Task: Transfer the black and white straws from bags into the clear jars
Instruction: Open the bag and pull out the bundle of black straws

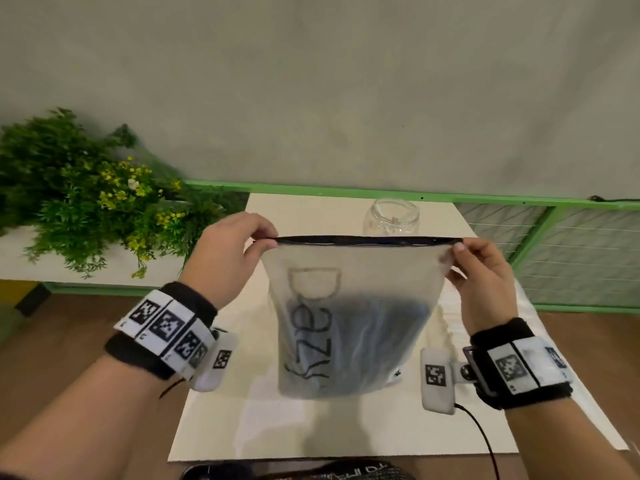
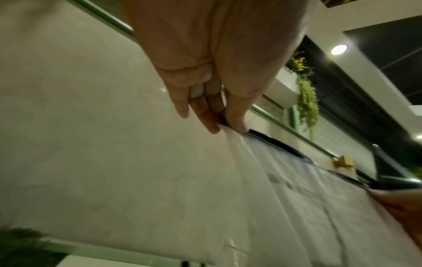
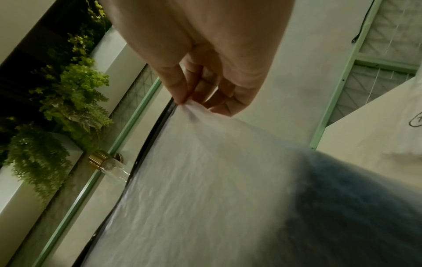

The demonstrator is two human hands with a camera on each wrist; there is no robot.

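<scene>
One frosted bag [image 1: 349,306], dark straws [image 1: 363,341] showing through its lower half, held upright above the counter [image 1: 221,427]. Left hand [image 1: 230,251] pinches the top corner at 9 o'clock; right hand [image 1: 481,268] pinches the corner at 3 o'clock. One clear jar [image 1: 391,216] at 12 o'clock behind. Plant [image 1: 86,192] at 10 o'clock.
</scene>
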